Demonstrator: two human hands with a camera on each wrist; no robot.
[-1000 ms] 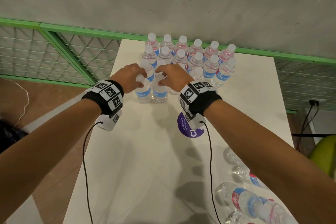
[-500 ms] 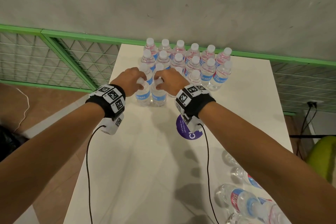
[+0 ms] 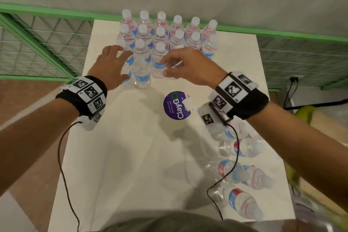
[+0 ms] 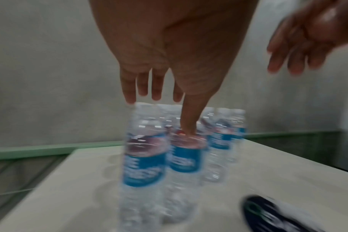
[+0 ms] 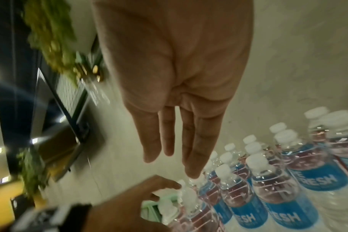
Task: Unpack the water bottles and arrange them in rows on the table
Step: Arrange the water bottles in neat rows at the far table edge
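Head view, left to right: left hand (image 3: 111, 66) hovers with fingers spread, its grip wide and holding nothing, just beside the front-left standing bottles (image 3: 160, 43). These stand upright in rows at the far end of the table (image 3: 116, 156): two full rows behind, a partial front group. Right hand (image 3: 190, 68) hangs above the front bottles, fingers loosely extended, grip wide and empty. Loose bottles (image 3: 243, 173) lie on their sides at the near right of the table, not yet placed. Judged well past halfway. Bottles are clear plastic, white caps, blue-and-red labels.
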